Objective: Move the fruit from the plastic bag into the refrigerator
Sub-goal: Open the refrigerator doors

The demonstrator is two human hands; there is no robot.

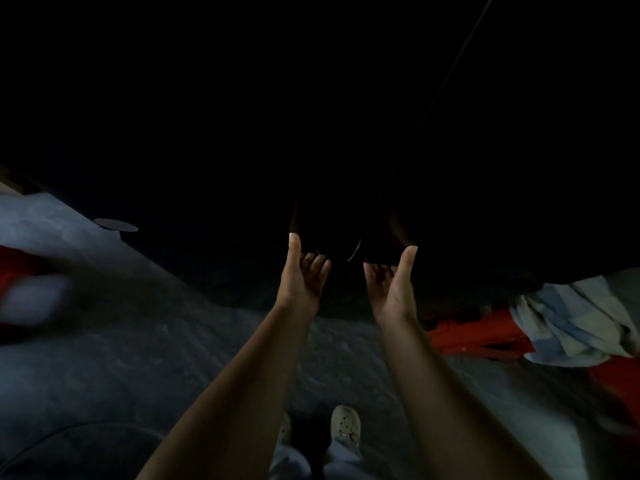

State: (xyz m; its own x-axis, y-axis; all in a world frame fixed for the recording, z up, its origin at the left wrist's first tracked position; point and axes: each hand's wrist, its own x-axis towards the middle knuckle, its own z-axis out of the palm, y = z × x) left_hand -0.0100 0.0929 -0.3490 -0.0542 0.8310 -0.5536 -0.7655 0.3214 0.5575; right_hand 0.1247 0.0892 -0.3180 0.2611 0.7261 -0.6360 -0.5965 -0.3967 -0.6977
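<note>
The view is very dark. My left hand (304, 277) and my right hand (391, 284) reach forward side by side, palms facing each other, thumbs straight up, fingers loosely extended into the shadow. Between them is a dark shape with a thin pale arc (355, 251); what it is cannot be made out, and neither hand plainly grips it. A large black mass (311, 116) fills the upper view, with a thin slanted edge line (450, 64) at the upper right. No fruit or plastic bag can be made out.
Grey concrete floor (138, 341) lies below. A blurred red and white object (27, 289) is at the left, and a flat round disc (116, 224) is further back. A red plastic item (478, 336) with a blue-white cloth (571, 323) stands at the right. My shoes (344, 426) are under my arms.
</note>
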